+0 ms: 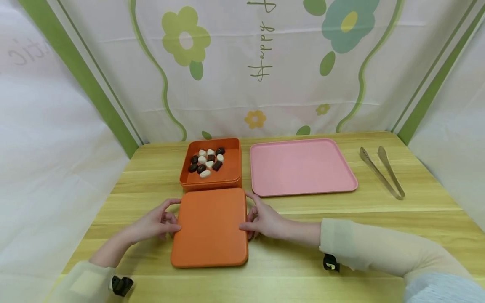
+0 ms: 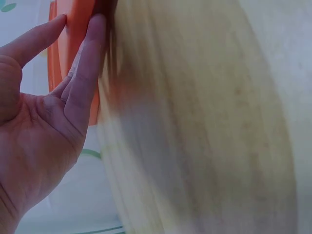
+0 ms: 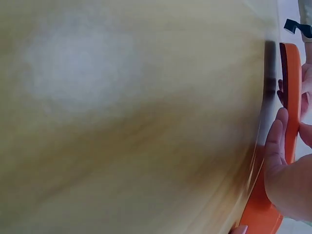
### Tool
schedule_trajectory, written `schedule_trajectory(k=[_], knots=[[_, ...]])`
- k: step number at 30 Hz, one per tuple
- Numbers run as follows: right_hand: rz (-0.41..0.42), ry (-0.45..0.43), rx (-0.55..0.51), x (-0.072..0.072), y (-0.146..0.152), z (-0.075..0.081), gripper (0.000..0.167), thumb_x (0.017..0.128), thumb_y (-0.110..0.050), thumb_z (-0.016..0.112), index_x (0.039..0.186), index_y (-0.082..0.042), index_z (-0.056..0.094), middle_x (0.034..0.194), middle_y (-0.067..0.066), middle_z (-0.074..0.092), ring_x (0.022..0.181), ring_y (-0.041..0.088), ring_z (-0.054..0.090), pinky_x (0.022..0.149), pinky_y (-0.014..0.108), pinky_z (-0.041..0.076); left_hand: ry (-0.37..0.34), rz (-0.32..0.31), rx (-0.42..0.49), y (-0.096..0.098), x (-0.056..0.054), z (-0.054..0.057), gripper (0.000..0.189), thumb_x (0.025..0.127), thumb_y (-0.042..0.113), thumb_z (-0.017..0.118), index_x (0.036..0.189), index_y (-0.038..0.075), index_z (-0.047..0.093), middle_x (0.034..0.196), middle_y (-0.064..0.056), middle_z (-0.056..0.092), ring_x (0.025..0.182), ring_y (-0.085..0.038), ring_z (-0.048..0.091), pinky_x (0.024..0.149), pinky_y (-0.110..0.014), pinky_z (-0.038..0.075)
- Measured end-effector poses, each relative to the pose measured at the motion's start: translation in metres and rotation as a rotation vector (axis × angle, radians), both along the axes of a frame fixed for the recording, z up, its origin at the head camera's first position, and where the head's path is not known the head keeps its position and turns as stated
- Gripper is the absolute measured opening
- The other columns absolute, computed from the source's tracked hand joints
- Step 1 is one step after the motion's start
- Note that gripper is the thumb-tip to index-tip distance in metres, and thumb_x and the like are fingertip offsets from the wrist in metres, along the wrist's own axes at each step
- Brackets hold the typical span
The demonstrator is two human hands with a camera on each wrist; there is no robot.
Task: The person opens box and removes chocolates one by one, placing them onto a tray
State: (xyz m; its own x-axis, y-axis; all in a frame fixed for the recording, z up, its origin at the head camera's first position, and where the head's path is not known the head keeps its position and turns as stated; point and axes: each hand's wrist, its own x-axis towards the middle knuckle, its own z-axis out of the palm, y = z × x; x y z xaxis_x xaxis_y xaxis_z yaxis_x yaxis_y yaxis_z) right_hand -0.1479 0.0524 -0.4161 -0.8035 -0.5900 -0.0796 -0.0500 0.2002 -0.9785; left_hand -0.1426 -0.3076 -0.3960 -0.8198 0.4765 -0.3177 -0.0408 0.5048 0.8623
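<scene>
1. Evidently, L hand (image 1: pixel 152 224) & R hand (image 1: pixel 267 219) gripped orange lid (image 1: pixel 212 231) by opp. sides, just nearside of open box (image 1: pixel 233 160).
2. Step was prob. lid handling; next move called for keeping it level.
3. Box held dark/white sweets (image 1: pixel 211 158); pink tray (image 1: pixel 299 168) sat R.

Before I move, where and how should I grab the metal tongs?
Pinch both arms of the metal tongs about mid-length, coming from above and the near side, probably with the right hand: they lie flat, arms spread, joined end nearest.
</scene>
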Motion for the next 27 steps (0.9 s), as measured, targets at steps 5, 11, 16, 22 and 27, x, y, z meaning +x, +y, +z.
schedule_trajectory(k=[5, 11, 16, 22, 27], knots=[[0.008, -0.021, 0.003, -0.004, -0.002, -0.003, 0.094, 0.086, -0.003, 0.073, 0.154, -0.001, 0.007, 0.074, 0.011, 0.061, 0.057, 0.028, 0.066, 0.052, 0.039, 0.055, -0.007, -0.005, -0.019, -0.001, -0.004, -0.002, 0.079, 0.092, 0.015, 0.069, 0.148, -0.001, 0.017, 0.084, -0.013, 0.062, 0.067, -0.024, 0.059, 0.052, -0.033, 0.052], [0.012, -0.028, 0.022, -0.006, -0.003, -0.006, 0.093, 0.087, -0.004, 0.073, 0.153, -0.001, 0.009, 0.075, 0.011, 0.061, 0.058, 0.026, 0.067, 0.053, 0.037, 0.055, -0.004, -0.048, -0.027, -0.002, -0.008, -0.004, 0.079, 0.093, 0.014, 0.068, 0.149, -0.003, 0.015, 0.079, -0.016, 0.063, 0.065, -0.026, 0.061, 0.052, -0.031, 0.049], [0.025, -0.050, 0.043, -0.011, -0.004, -0.008, 0.092, 0.087, -0.006, 0.074, 0.153, 0.000, 0.010, 0.076, 0.010, 0.062, 0.059, 0.025, 0.067, 0.053, 0.035, 0.055, -0.026, -0.043, -0.026, -0.003, -0.009, -0.007, 0.079, 0.092, 0.013, 0.068, 0.148, -0.004, 0.015, 0.078, -0.016, 0.063, 0.064, -0.025, 0.061, 0.052, -0.030, 0.049], [0.045, -0.062, 0.066, -0.017, -0.005, -0.009, 0.092, 0.087, -0.007, 0.074, 0.153, 0.001, 0.009, 0.073, 0.010, 0.062, 0.055, 0.023, 0.065, 0.052, 0.035, 0.055, -0.036, -0.029, -0.033, -0.004, -0.012, -0.010, 0.079, 0.092, 0.014, 0.068, 0.147, -0.005, 0.016, 0.078, -0.013, 0.062, 0.066, -0.025, 0.062, 0.053, -0.031, 0.050], [0.060, -0.051, 0.077, -0.019, -0.005, -0.009, 0.093, 0.088, -0.006, 0.072, 0.153, 0.001, 0.007, 0.071, 0.010, 0.063, 0.052, 0.022, 0.063, 0.051, 0.035, 0.055, -0.039, -0.022, -0.032, -0.004, -0.012, -0.010, 0.078, 0.093, 0.014, 0.068, 0.148, -0.005, 0.015, 0.079, -0.013, 0.062, 0.066, -0.025, 0.062, 0.053, -0.032, 0.052]])
